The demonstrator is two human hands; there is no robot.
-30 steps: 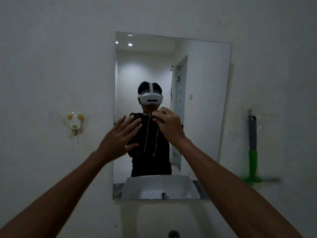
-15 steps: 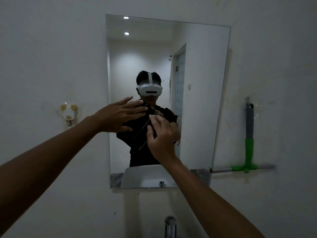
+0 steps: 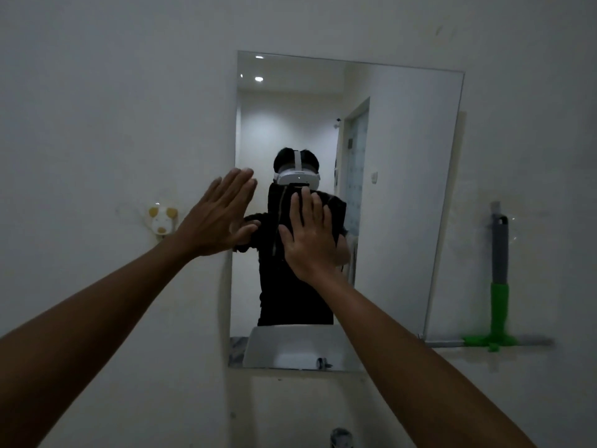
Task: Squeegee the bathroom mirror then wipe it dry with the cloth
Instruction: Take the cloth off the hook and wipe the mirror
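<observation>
Head view, the only one. Right hand (image 3: 311, 240) lay flat, fingers spread, pressing a dark cloth (image 3: 326, 210) against the mirror (image 3: 403, 189) at about mid-height, left of centre. Not a closed grip: the open palm pinned the cloth to the glass, and cloth edges showed above and right of the fingers. Left hand (image 3: 219, 218) was open and empty, fingers straight and together, palm toward the wall, over the mirror's left edge. Could not tell if it touched glass or wall. The squeegee (image 3: 499, 286) hung on the wall right of the mirror, handle up, blade at the bottom, well apart from both hands, so I judged the squeegee pass done and the drying wipe in hand.

To do it well, as I read it: keep the palm flat for even pressure, run overlapping strokes from the top edge down, and cover the corners and the bottom edge above the sink (image 3: 290, 347) seen in the reflection. Refold the cloth if it bunches. Keep the bare left hand off the glass, or it leaves prints.

Pose: both arms reached forward and up, nearly straight. Right forearm rose from lower right to the mirror's centre, wrist bent back. Left forearm came in from lower left, wrist roughly in line.
</observation>
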